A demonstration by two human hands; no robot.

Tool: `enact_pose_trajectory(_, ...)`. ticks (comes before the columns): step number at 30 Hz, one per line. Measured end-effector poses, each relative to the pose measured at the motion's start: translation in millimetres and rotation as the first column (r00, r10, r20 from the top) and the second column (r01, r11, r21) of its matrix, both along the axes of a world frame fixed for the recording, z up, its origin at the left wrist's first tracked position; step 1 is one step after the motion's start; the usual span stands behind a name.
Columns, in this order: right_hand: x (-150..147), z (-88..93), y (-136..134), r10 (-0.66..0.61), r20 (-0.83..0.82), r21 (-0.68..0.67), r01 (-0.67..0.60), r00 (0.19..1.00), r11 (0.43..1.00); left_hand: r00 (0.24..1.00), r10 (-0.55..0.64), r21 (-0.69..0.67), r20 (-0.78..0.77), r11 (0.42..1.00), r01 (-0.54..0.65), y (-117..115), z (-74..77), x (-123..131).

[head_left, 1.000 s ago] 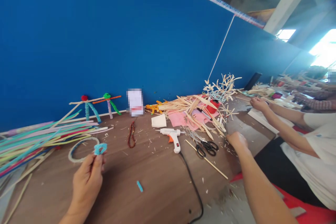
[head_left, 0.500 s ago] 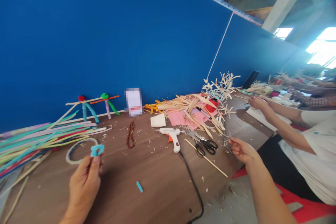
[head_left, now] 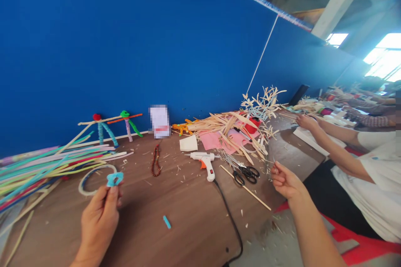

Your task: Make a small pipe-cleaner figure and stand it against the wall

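Note:
Between thumb and fingers, my left hand (head_left: 102,212) pinches a small light-blue fuzzy loop (head_left: 115,179), just in front of a pale ring (head_left: 85,192) on the table. My right hand (head_left: 285,179) is closed in a pinch at the table's right part; thin strands show by its fingertips, too fine to make out. Black-handled scissors (head_left: 249,174) and a thin wooden stick (head_left: 258,201) lie to its left. A white glue gun (head_left: 206,164) with an orange trigger rests mid-table. Nearer me lies a short blue piece (head_left: 167,222).
Coloured pipe cleaners (head_left: 56,167) spread at the left, near two stick figures (head_left: 108,127). A red-brown bead string (head_left: 156,162) and wood strips (head_left: 225,127) on pink paper (head_left: 206,141) lie further back. The gun's black cable (head_left: 230,217) runs forward. Another person's arms (head_left: 338,150) reach in at right.
My right hand has shifted slightly left, with its wrist turned a little. My left hand has moved very slightly left, still pinching the blue loop.

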State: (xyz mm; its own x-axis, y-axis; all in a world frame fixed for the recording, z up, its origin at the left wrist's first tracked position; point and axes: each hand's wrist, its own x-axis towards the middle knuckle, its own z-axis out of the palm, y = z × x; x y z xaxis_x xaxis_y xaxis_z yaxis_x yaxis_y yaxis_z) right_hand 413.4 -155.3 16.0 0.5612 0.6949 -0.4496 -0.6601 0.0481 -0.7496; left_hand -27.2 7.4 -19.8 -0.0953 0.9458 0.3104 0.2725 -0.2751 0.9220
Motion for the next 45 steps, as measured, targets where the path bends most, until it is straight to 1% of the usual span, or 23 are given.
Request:
enact_pose_trajectory(2,-3,4.3,1,-0.003,-0.004,0.059,0.004,1.0,0.998,1.0,-0.005,-0.01,0.006,1.0,0.005,0,1.1,1)
enact_pose_trajectory(6,-5,15.3,2,-0.011,0.02,0.136,0.008,1.0,0.991,0.999,-0.019,-0.026,0.029,0.999,0.02,0,-0.5,1)
enact_pose_trajectory(9,-7,20.3,1,0.0,0.012,0.201,-0.002,1.0,0.98,0.999,-0.025,-0.031,0.041,0.999,0.026,0,-0.4,1)
enact_pose_trajectory(13,-13,18.4,-1,0.027,-0.043,0.245,-0.016,0.999,0.969,1.0,0.017,-0.041,0.003,0.999,-0.017,-2,3.3,2)
enact_pose_trajectory(15,-16,16.3,-2,0.025,-0.113,0.266,0.006,0.993,0.964,0.999,0.032,-0.034,-0.013,0.999,-0.033,-2,3.9,2)
enact_pose_trajectory(18,-21,14.5,-1,-0.021,-0.186,0.279,0.073,0.982,0.958,1.0,0.031,-0.035,0.002,0.999,-0.03,-1,2.3,1)
enact_pose_trajectory(22,-30,12.2,0,-0.092,-0.191,0.232,0.136,0.977,0.963,1.0,0.013,-0.041,0.013,0.999,-0.013,-1,1.3,0)
enact_pose_trajectory(25,-32,7.2,0,-0.153,-0.188,0.161,0.184,0.97,0.97,1.0,0.003,-0.032,0.031,0.999,-0.002,-1,2.1,0)
enact_pose_trajectory(27,-31,2.4,0,-0.186,-0.146,0.1,0.201,0.972,0.974,0.999,0.005,-0.03,0.04,1.0,-0.004,-1,1.9,0)
enact_pose_trajectory(31,-25,-5.9,-2,-0.202,0.039,-0.012,0.203,0.979,0.979,0.999,0.009,-0.033,0.052,0.999,-0.007,0,-0.3,0)
enact_pose_trajectory(34,-20,-8.0,-3,-0.152,0.225,-0.125,0.183,0.962,0.975,0.998,-0.006,-0.024,0.065,1.0,0.008,0,0.4,1)
enact_pose_trajectory(37,-14,-8.0,-4,-0.091,0.389,-0.237,0.195,0.917,0.952,0.999,0.006,-0.031,0.054,1.0,-0.005,-1,3.7,2)
enact_pose_trajectory(40,-8,-8.5,-5,-0.055,0.492,-0.329,0.244,0.869,0.912,0.999,0.018,-0.052,0.042,0.999,-0.016,-2,6.4,3)
enact_pose_trajectory(42,-4,-8.4,-7,-0.08,0.49,-0.337,0.274,0.868,0.901,0.999,0.019,-0.047,0.047,0.999,-0.017,-2,6.8,3)
enact_pose_trajectory(43,-3,-7.8,-8,-0.103,0.451,-0.311,0.265,0.886,0.913,0.999,0.017,-0.039,0.052,0.999,-0.015,-2,6.7,3)
enact_pose_trajectory(44,-4,-6.6,-10,-0.128,0.388,-0.253,0.239,0.913,0.938,0.998,0.012,-0.034,0.054,0.999,-0.01,-2,6.4,4)
enact_pose_trajectory(45,-6,-4.8,-12,-0.142,0.304,-0.168,0.199,0.942,0.965,0.998,0.009,-0.032,0.055,0.999,-0.007,-2,6.2,3)
